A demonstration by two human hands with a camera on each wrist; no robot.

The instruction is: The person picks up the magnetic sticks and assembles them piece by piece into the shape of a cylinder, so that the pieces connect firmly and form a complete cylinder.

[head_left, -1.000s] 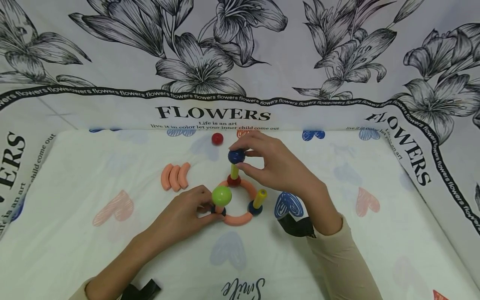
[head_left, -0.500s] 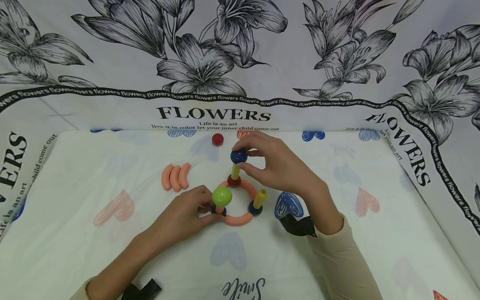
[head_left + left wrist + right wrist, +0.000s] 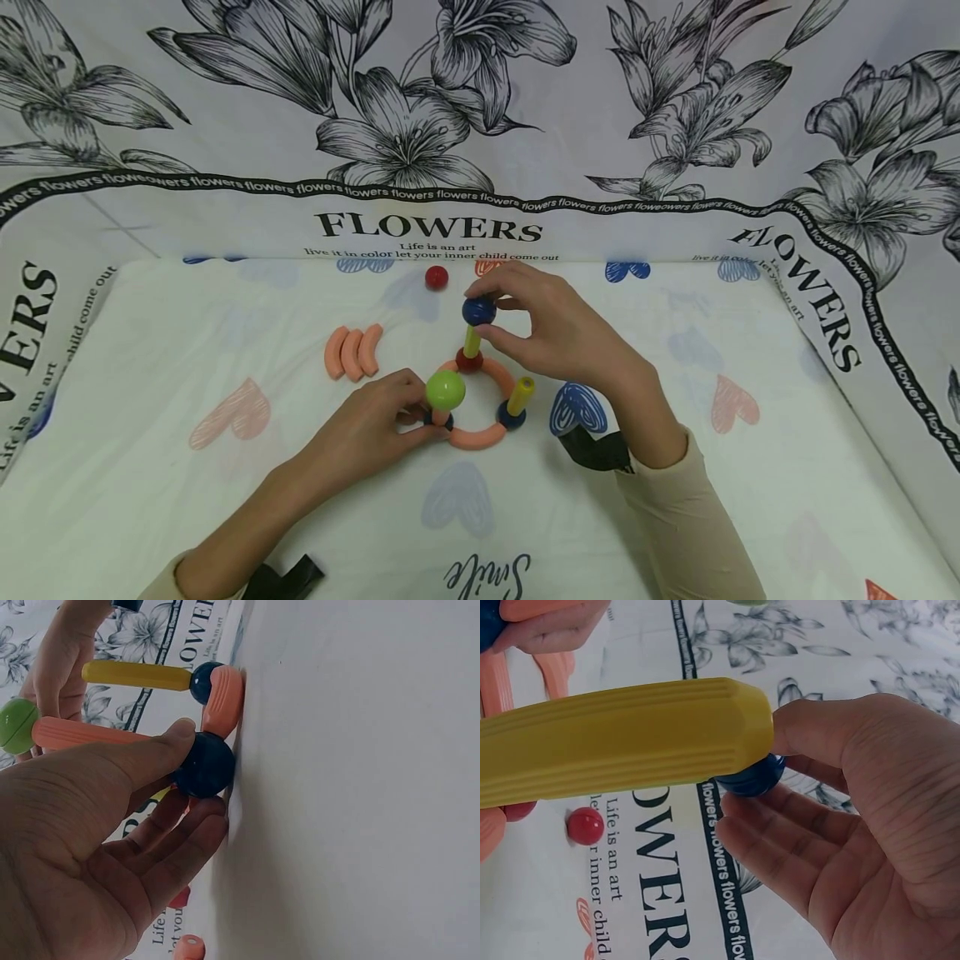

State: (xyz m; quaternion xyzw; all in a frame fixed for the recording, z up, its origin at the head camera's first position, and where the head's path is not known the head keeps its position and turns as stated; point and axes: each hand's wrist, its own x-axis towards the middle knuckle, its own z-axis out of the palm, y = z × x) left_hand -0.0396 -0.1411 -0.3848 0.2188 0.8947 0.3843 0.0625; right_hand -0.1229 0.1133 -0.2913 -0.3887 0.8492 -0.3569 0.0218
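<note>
Three curved orange pieces (image 3: 477,438) and balls at the joints form a ring on the cloth. My left hand (image 3: 382,417) pinches the dark blue ball (image 3: 204,765) at the ring's left corner. Above that ball stands an orange rod (image 3: 90,733) topped by a green ball (image 3: 446,390). At the far corner, a yellow rod (image 3: 472,342) rises from a red ball (image 3: 469,360). My right hand (image 3: 547,325) grips a blue ball (image 3: 479,311) at that rod's top. Another yellow rod (image 3: 521,397), with a bare top, stands in the right-hand blue ball (image 3: 512,415).
Several loose curved orange pieces (image 3: 351,353) lie side by side left of the ring. A loose red ball (image 3: 437,277) sits behind it, near the far edge of the heart-print cloth (image 3: 225,517). Beyond that edge hangs a flower-print cloth (image 3: 555,150).
</note>
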